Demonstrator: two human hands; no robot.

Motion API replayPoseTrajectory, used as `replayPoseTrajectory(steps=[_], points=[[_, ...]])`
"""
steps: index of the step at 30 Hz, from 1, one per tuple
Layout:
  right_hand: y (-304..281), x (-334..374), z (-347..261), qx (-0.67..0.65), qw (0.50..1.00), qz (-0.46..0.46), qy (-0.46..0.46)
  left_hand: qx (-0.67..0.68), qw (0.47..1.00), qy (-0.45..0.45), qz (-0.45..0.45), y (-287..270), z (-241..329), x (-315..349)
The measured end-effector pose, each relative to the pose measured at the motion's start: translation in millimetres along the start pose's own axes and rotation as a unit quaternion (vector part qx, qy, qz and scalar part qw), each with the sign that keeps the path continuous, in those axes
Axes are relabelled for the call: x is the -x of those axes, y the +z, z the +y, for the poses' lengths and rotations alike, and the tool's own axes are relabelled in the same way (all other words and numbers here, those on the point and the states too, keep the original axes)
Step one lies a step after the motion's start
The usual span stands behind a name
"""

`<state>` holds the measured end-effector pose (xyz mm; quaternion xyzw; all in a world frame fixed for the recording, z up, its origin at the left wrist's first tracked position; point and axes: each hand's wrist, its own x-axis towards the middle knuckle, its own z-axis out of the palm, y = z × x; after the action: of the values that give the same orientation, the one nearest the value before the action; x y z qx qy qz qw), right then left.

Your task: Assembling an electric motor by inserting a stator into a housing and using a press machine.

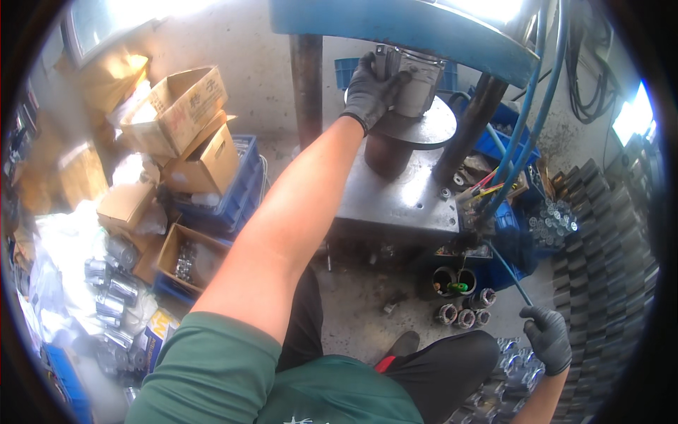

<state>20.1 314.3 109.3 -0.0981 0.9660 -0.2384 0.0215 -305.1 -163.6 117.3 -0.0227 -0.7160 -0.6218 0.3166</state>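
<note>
My left hand (373, 92), in a dark grey glove, reaches up and grips a grey metal housing (418, 85) by its left side, fingers at the back and thumb across the front. The housing stands on a round steel plate (438, 127), which rests on a short rusty post on the bed (367, 198) of a press. Its top is partly hidden under the blue crossbeam (395, 25). Low on the right, my right hand (547, 339), gloved too, is closed at the end of a thin blue lever (508, 270) that slants down from the press.
Dark steel columns (307, 85) flank the plate, and blue hoses (533, 106) hang at the right. Cardboard boxes (173, 113) and blue crates stand at the left. Round metal parts (466, 318) lie on the floor near my foot. Stacked grey parts (600, 247) line the right side.
</note>
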Motion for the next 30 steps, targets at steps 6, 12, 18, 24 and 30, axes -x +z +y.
replayPoseTrajectory(steps=[6, 12, 18, 24, 30], points=[[-31.1, -79.6, 12.3, 0.039, 0.950, 0.305, -0.061, 0.050, 0.998, -0.002, -0.032, 3.8, -11.4, -4.6], [-70.8, -174.7, -17.2, 0.020, 0.914, 0.400, -0.065, 0.106, 0.993, -0.014, -0.040, -0.8, -24.9, -16.2], [-106.2, -227.7, 29.7, 0.266, 0.849, 0.433, -0.147, 0.076, 0.996, 0.002, -0.037, 10.6, -28.9, -20.0], [-97.2, -230.3, -27.3, 0.062, 0.906, 0.418, 0.017, -0.087, 0.970, 0.213, -0.079, -37.3, -52.0, -47.8], [-102.0, -218.6, -17.7, 0.130, 0.919, 0.354, 0.116, -0.389, 0.888, 0.180, -0.167, -13.9, 88.8, -24.7]])
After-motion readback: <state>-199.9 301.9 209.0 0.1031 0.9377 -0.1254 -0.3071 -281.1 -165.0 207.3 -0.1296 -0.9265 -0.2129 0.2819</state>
